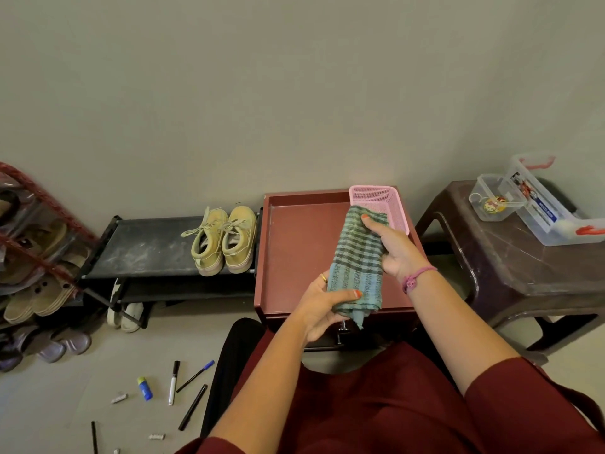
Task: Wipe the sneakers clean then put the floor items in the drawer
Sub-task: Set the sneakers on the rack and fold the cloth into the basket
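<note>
A folded green checked cloth (pixel 358 267) is held between both hands above the maroon drawer cabinet top (pixel 298 250). My left hand (pixel 322 309) grips the cloth's lower end and my right hand (pixel 393 250) grips its upper right side. A pair of yellowish sneakers (pixel 226 240) stands side by side on the black shoe rack (pixel 144 247), left of the cabinet. On the floor at lower left lie several pens and markers (pixel 173 383), a blue and yellow glue stick (pixel 145 388) and small white pieces (pixel 119 398).
A pink mesh basket (pixel 389 199) sits at the cabinet's back right corner. A brown plastic stool (pixel 510 267) at right carries clear lidded boxes (pixel 537 204). Sandals and slippers (pixel 32 290) crowd the far left, and white shoes (pixel 126 314) lie under the rack.
</note>
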`<state>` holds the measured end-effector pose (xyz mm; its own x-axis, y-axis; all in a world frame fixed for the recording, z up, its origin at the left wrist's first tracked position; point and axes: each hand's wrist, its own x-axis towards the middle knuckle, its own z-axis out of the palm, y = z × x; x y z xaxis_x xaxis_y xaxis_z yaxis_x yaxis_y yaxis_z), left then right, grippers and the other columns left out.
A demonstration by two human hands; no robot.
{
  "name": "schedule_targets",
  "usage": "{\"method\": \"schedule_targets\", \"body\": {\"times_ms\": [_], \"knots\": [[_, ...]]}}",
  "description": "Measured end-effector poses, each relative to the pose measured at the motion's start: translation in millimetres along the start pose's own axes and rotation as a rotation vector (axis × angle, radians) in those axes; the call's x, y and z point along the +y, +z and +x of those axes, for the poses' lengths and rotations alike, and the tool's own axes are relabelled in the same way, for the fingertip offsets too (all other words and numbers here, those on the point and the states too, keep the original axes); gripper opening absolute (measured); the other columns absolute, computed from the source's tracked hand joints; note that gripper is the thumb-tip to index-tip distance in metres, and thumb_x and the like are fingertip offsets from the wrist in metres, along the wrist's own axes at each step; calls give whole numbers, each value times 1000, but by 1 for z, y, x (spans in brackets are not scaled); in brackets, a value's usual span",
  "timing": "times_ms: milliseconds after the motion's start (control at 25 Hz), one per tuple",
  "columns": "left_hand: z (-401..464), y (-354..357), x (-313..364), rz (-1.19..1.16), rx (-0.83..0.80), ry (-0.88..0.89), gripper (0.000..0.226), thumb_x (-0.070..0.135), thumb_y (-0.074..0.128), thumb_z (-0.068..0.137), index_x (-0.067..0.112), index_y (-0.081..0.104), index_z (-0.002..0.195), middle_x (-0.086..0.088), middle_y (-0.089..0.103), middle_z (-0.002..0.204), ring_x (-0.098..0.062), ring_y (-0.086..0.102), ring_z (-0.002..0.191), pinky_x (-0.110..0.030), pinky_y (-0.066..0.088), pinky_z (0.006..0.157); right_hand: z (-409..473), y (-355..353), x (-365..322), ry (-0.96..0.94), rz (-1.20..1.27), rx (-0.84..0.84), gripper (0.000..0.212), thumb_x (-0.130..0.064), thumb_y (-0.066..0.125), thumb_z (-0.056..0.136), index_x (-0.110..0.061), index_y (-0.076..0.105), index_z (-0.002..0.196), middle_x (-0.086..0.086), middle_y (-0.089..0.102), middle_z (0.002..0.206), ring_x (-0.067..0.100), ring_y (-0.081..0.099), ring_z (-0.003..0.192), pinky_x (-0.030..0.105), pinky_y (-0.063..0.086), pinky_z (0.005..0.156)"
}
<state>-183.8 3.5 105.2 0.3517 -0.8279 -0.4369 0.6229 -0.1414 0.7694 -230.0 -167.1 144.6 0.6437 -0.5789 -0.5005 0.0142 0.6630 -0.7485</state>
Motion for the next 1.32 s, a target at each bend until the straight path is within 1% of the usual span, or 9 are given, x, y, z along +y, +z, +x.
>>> {"method": "schedule_targets", "body": {"times_ms": [200, 360, 480, 640, 760, 920, 1120, 1240, 1320], "knots": [[13, 13, -7, -120, 125, -94, 51, 4, 76, 80, 4, 52, 126, -21, 67, 117, -33, 70, 93, -42, 60, 70, 13, -8, -1, 25, -103, -30, 36, 5, 69, 79, 1, 60, 113, 16, 69, 106, 28, 68, 95, 38, 57, 73], [29, 23, -20, -197, 176, -48, 48, -8, 71, 80, 2, 51, 122, -18, 69, 114, -32, 68, 104, -40, 60, 79, 36, -22, -5, 23, -93, 69, 27, 6, 65, 82, 0, 61, 109, 18, 68, 106, 31, 67, 97, 43, 56, 79], [46, 37, -26, -184, 223, 55, 62, -8, 69, 82, 17, 42, 132, -12, 65, 119, -26, 68, 106, -39, 59, 82, 59, -36, -18, 39, -35, 125, 14, -2, 55, 92, -1, 61, 105, 17, 67, 102, 29, 66, 93, 43, 54, 84], [82, 62, -26, -8, 254, 167, 52, -1, 65, 88, 30, 51, 127, -3, 65, 121, -16, 68, 102, -30, 58, 74, 99, -53, -46, 59, 1, 117, 31, -10, 39, 94, 2, 56, 117, 19, 63, 106, 29, 63, 94, 41, 52, 82], [122, 71, -19, 123, 300, 195, 28, 8, 70, 87, 28, 67, 106, -3, 71, 112, -18, 70, 100, -38, 57, 88, 133, -62, -72, 31, -90, 138, 32, -5, 39, 95, 6, 54, 121, 18, 63, 104, 27, 63, 88, 38, 54, 79], [174, 65, 1, 359, 427, 229, 25, 10, 74, 84, 19, 71, 107, -2, 71, 107, 5, 66, 83, -28, 56, 89, 179, -64, -89, -28, -362, 246, 18, -5, 59, 91, -16, 53, 104, 6, 63, 93, 17, 61, 81, 32, 52, 64], [230, 59, 22, 681, 491, 233, 31, 18, 74, 83, 10, 72, 112, 0, 70, 108, -14, 67, 98, -28, 50, 96, 242, -77, -92, -273, -669, 379, 28, 2, 67, 83, -18, 54, 69, 4, 64, 81, 21, 63, 84, 38, 53, 87], [254, 58, 24, 809, 431, 168, 32, 16, 67, 89, 4, 68, 118, -8, 69, 118, -17, 65, 107, -16, 46, 96, 272, -84, -87, -277, -848, 326, 18, 3, 53, 91, -6, 69, 89, 11, 67, 100, 21, 61, 93, 25, 49, 86], [273, 54, 27, 940, 369, 119, 27, 15, 60, 93, -1, 70, 113, -13, 70, 114, -23, 66, 106, -22, 48, 95, 293, -85, -83, -220, -1002, 252, 30, 5, 44, 93, -3, 68, 109, 14, 64, 117, 27, 60, 105, 26, 47, 91]]}}
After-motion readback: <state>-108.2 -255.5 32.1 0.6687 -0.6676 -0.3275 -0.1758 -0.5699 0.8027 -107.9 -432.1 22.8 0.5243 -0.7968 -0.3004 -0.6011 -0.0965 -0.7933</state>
